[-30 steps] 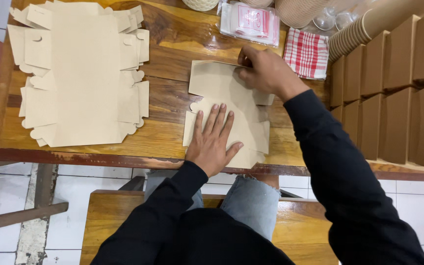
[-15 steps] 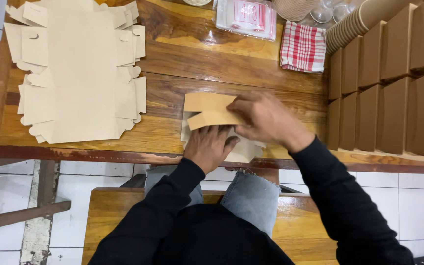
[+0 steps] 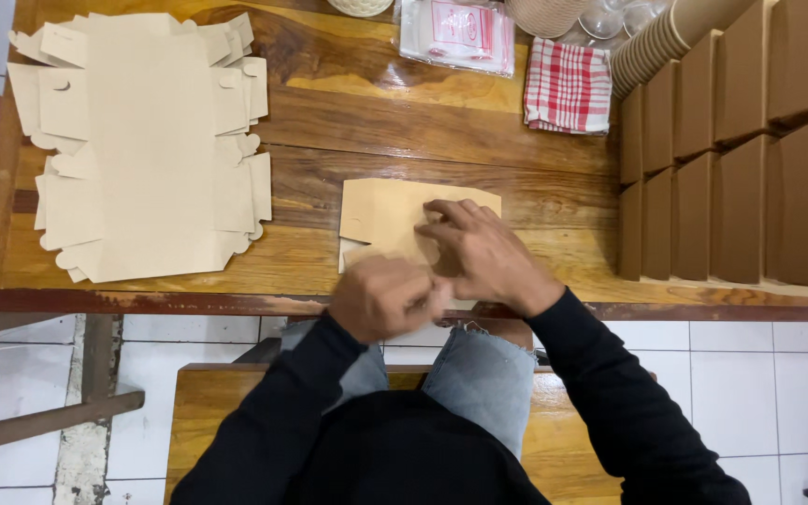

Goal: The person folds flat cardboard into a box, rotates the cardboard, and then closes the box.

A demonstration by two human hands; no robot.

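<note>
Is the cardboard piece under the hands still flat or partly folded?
Partly folded: the cardboard blank shows a panel doubled over under the left hand and right hand.
</note>
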